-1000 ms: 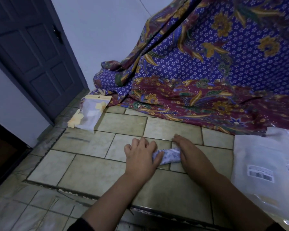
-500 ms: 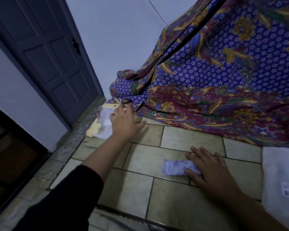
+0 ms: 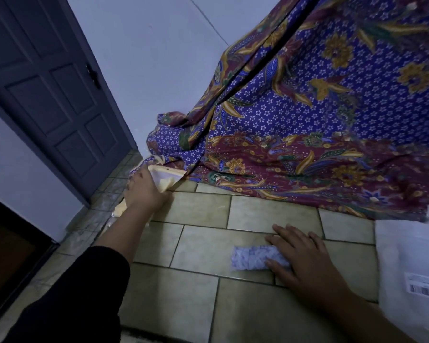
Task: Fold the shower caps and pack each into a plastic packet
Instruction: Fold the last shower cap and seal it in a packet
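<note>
Hands apart: the left hand (image 3: 144,191), at centre left of the frame, lies on a plastic packet (image 3: 165,178). It is seen from the back, so whether its fingers pinch the packet or merely touch it cannot be told. The right hand (image 3: 307,261), lower right, is flat with fingers straight and presses on the right end of the folded shower cap (image 3: 250,257).

The cap is a narrow bundle on the tiled floor (image 3: 196,243), its long axis running left to right across the frame and its left end free. The packet lies up and to the left of the cap, well apart from it, at the hem of a patterned cloth (image 3: 307,144). The right hand is nearer the cap and the left nearer the packet.

Judged from this layout, the packet must travel down and to the right so that its mouth meets the cap's free left end. Bare tiles between the two give room. The cloth bounds the upper side, a white bag (image 3: 411,248) the right, and a dark door (image 3: 47,82) stands at upper left.
</note>
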